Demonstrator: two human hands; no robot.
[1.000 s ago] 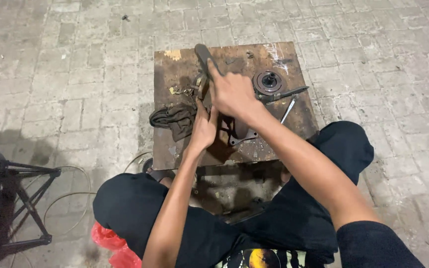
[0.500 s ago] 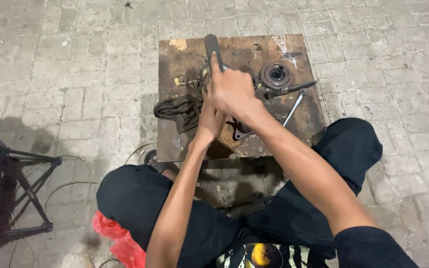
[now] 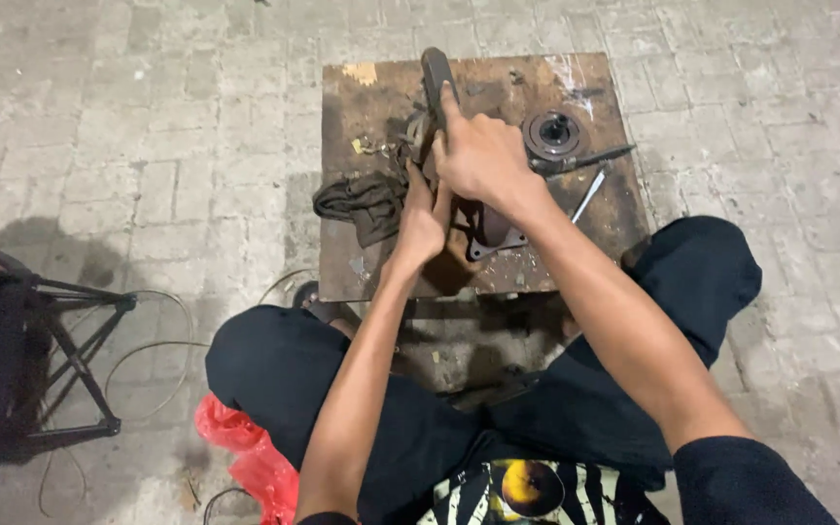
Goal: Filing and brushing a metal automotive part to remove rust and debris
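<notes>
since a moment ago my hands have barely shifted on the wooden tabletop [image 3: 362,262]. my right hand [image 3: 483,160] is closed around the dark tool handle [image 3: 435,73], while my left hand [image 3: 423,222] presses the metal part [image 3: 488,228] beside the dark rag [image 3: 362,204].

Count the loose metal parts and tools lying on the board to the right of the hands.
3: a round bearing-like ring near the board's far right, a dark rod just below it, and a slim silver tool nearer. The hands may hide more.
</notes>
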